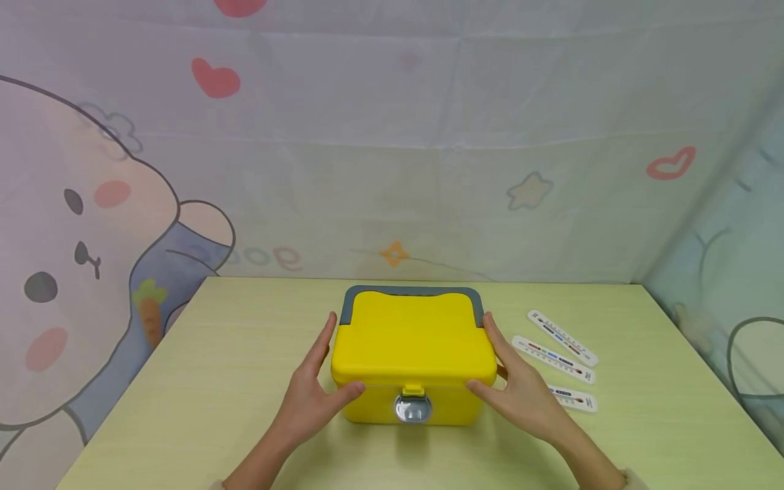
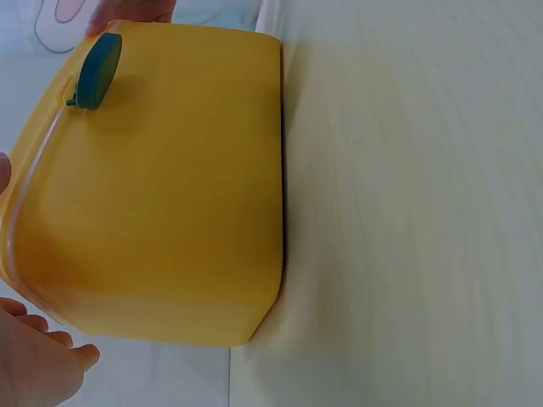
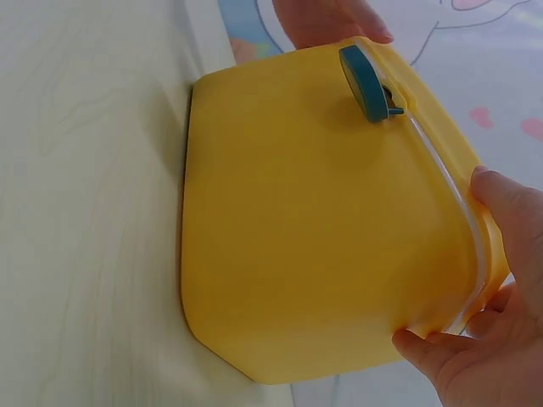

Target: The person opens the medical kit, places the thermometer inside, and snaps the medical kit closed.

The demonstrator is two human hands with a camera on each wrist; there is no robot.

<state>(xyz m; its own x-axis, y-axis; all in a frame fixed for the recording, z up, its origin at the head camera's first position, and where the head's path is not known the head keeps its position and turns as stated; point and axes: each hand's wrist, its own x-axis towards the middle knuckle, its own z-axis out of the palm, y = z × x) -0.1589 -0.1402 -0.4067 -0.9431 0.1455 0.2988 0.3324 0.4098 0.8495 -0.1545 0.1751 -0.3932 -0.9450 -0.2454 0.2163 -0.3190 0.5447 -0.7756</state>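
A yellow storage box (image 1: 413, 340) with a grey carry handle (image 1: 413, 290) folded along its top stands on the table, lid down. Its rounded clasp (image 2: 99, 71) sticks out from the front wall. At the left side is my left hand (image 1: 309, 398), thumb at the lid's front corner; its fingers lie beside the box with a narrow gap at the index fingertip. My right hand (image 1: 527, 391) grips the opposite corner of the lid. In the right wrist view, that hand's thumb is on the lid edge and its fingertips (image 3: 411, 339) press the side wall.
Right of the box lie three white strip thermometers (image 1: 562, 338), the nearest partly behind my right hand. The pale wooden table (image 1: 257, 327) ends at a printed curtain (image 1: 367, 170) behind, with another curtain (image 1: 735, 272) along the right.
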